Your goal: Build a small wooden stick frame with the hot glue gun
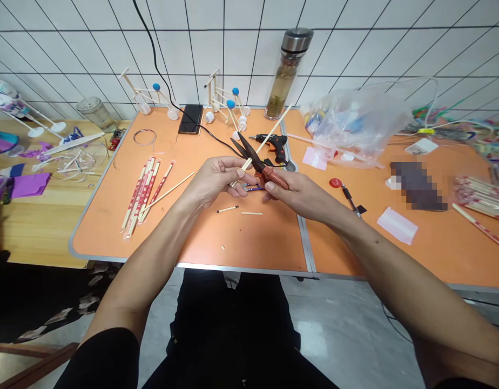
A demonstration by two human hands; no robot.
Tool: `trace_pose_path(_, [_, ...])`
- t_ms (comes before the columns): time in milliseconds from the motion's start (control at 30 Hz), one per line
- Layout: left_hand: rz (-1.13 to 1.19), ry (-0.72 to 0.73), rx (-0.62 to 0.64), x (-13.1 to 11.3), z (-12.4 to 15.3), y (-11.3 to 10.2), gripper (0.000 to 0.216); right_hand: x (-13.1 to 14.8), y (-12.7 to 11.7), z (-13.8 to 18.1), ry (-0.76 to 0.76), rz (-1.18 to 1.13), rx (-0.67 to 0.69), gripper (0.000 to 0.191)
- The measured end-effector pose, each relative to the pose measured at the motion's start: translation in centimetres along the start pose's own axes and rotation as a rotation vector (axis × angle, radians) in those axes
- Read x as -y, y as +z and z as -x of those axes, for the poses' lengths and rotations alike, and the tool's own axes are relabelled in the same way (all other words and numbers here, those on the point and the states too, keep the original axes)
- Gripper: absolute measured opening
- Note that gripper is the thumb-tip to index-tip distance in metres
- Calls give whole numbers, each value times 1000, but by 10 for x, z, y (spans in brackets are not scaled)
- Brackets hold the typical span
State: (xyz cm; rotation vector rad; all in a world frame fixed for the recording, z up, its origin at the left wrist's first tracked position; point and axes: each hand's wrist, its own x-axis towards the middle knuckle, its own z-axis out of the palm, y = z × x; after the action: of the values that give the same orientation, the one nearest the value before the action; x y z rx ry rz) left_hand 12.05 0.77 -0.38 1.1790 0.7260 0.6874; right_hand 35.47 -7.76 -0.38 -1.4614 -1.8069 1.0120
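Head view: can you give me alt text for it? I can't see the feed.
A person's left hand holds a thin wooden stick that crosses the blades of scissors gripped in the right hand, above an orange table. Wrapped sticks lie to the left; beyond the hands are a black glue gun and a tall bottle.

One pair of scissors (261,167), one phone (194,112), three blue balls (230,104) and two or perhaps three stick frames (130,84) show.
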Motion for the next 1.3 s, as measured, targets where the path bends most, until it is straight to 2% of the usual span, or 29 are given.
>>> trace_pose_path(533, [-19,-20,-24,-1,0,3,19,-2,-5,-3,6,173,-20,28])
trace_pose_path(733, [-33,-35,-19,-1,0,3,23,3,-4,-4,-40,234,-25,34])
trace_pose_path(867, [-29,-38,-9,1,0,2,24,8,-3,-4,31,289,-26,40])
trace_pose_path(1000, [-18,-46,4,1,0,2,22,13,-2,-4,90,347,-45,34])
trace_pose_path(1167, [8,-47,8,0,1,3,19,12,0,-3,108,280,-33,35])
trace_pose_path(1300, [3,-56,3,-1,2,4,18,2,5,-2,52,167,-35,39])
